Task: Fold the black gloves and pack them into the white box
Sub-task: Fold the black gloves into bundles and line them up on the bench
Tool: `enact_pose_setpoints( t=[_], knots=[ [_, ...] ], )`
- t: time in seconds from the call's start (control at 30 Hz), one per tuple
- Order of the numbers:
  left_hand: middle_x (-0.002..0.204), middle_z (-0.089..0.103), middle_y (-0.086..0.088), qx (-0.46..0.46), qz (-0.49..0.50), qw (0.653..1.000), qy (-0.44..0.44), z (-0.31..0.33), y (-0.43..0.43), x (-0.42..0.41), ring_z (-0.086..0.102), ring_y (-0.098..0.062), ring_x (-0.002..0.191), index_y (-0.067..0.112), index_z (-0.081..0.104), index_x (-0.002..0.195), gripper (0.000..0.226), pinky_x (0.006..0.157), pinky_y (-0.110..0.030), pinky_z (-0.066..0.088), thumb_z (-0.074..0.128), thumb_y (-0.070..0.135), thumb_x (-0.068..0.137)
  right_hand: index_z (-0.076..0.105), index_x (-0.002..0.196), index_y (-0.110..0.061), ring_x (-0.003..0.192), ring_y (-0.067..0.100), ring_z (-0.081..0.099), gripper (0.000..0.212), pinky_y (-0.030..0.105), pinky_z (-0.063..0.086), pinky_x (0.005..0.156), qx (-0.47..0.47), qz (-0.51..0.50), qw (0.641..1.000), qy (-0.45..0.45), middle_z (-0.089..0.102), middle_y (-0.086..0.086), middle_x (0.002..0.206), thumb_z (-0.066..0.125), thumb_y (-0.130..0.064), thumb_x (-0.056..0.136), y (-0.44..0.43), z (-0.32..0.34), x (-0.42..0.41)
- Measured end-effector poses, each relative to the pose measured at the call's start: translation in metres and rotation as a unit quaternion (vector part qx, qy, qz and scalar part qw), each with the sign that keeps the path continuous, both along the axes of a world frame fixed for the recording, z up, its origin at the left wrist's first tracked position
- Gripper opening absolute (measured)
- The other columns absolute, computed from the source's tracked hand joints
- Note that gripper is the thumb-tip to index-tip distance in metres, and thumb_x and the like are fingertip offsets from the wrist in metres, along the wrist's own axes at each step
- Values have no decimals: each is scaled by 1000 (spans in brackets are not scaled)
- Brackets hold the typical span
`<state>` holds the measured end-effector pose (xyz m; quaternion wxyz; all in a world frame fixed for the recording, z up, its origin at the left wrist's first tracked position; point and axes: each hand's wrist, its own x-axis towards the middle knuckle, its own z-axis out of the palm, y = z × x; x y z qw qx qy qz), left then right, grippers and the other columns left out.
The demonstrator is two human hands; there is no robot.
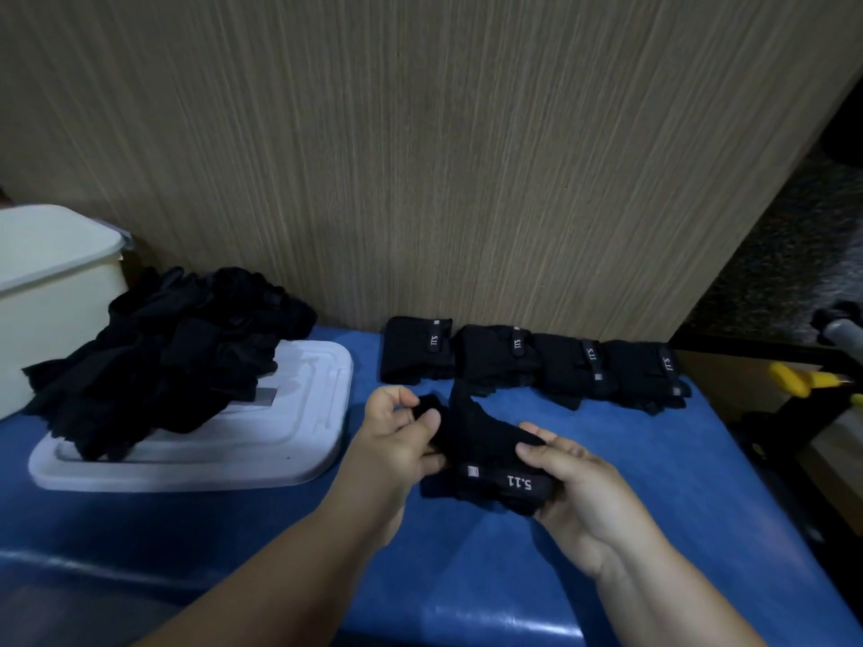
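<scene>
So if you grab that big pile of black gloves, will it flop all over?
Probably yes. The pile slumps unevenly across the white lid, so it looks soft and loose and may come apart. The glove held by the left hand and right hand bends and sags, so each is likely floppy and light.

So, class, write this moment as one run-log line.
left hand + right hand grip glove | four folded gloves in row | unfolded pile on white lid | white box at left
</scene>
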<state>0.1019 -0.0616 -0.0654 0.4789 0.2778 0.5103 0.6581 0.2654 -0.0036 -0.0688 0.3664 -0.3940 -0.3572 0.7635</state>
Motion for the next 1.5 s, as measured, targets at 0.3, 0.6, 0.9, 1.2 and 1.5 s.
enact_pose_setpoints(
  t=[0.3,0.6,0.9,1.2,1.5],
  knots=[
    [68,54,3,-89,1,979,182,-11,2,-2,52,-5,52,17,46,99,13,52,-22,47,55,8,93,63,108,-17,79,23,63,41,29,53,59,84,-85,993,-1,65,14,107,48,13,84,2,4,3],
    [98,69,-3,-78,-132,969,194,-8,-6,6,66,-15,94,23,63,95,35,87,-34,54,60,55,82,40,135,-30,92,20,63,71,32,49,78,176,44,983,-18,70,6,107,60,-1,73,-18,2,-7],
    [103,70,-15,-112,-135,984,36,2,-5,2,64,-21,84,12,57,115,21,68,-30,51,48,6,97,52,118,-22,85,13,66,50,22,53,71,235,2,970,-56,74,5,100,50,15,85,-15,-1,-7],
    [97,73,-9,-155,-134,978,49,-3,-6,3,71,-23,89,10,60,109,38,69,-33,55,69,36,84,46,123,-22,104,10,65,59,21,50,84,275,139,936,-169,72,1,107,63,15,81,-21,-10,-12],
    [104,69,-22,-149,-48,987,-27,4,-2,-2,65,-39,99,6,62,107,20,80,-46,53,45,5,96,59,96,-26,80,10,62,27,18,47,73,290,-39,914,-280,64,-3,86,72,-7,82,-9,-8,-3]
  ],
)
